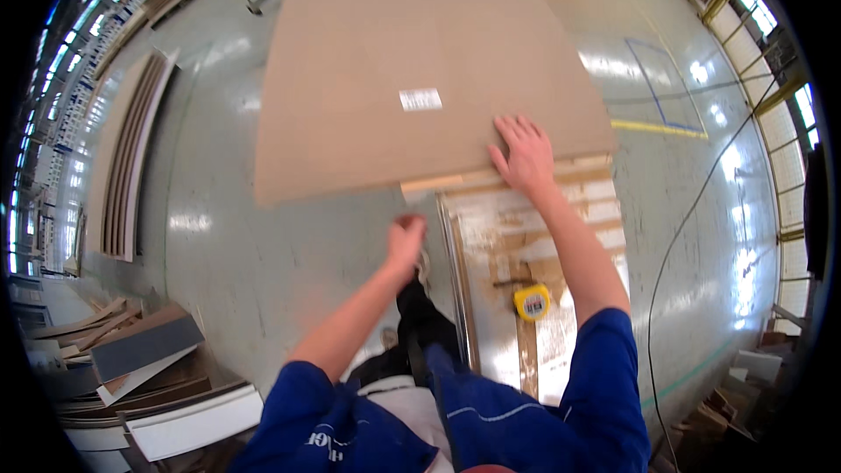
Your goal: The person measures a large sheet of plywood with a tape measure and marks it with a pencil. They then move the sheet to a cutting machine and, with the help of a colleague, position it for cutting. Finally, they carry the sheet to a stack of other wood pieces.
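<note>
- Brown board (368, 44), broad and flat, lies across the far end of the counter (482, 228) and juts out past the counter's left side; a white label (420, 100) sits on its face.
- Your right hand (526, 156) is spread flat on the board near its closest edge, above the counter's far end, not gripping.
- Your left hand (407, 241) is curled, apart from the board, left of the counter; blur hides whether it holds anything.
- Yellow tape measure (532, 302) sits on the counter.
- Expect a stiff, unwieldy, fairly heavy board, perhaps slippery under your palm; take opposite edges, minding the corners.
</note>
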A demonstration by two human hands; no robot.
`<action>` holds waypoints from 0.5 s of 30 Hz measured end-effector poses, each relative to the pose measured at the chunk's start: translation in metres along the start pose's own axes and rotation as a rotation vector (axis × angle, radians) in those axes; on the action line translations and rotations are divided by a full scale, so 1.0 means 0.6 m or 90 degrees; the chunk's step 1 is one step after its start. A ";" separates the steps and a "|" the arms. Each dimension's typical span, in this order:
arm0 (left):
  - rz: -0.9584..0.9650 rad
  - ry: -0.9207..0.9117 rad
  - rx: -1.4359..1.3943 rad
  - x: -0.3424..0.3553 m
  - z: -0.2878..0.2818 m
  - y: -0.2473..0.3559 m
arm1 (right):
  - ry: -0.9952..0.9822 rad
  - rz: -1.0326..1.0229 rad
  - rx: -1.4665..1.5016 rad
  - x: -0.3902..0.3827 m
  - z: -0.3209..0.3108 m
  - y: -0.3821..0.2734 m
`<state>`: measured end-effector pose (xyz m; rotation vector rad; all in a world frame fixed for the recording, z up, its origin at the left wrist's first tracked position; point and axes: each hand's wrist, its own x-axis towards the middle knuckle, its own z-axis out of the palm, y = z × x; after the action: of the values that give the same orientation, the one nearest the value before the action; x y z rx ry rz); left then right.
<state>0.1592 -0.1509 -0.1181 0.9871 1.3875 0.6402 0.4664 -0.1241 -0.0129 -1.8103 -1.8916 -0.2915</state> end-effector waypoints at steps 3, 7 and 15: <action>0.104 0.027 0.031 -0.018 0.080 0.028 | 0.022 0.012 0.089 0.015 -0.008 0.006; 0.135 0.122 0.202 -0.038 0.137 0.083 | 0.031 0.070 0.167 0.017 -0.024 -0.004; 0.198 0.136 0.223 -0.040 0.142 0.075 | 0.048 0.007 0.080 0.015 -0.018 -0.004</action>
<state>0.2475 -0.1661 -0.0750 1.4673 1.5823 0.7652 0.4664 -0.1215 0.0012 -1.7019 -1.8061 -0.2288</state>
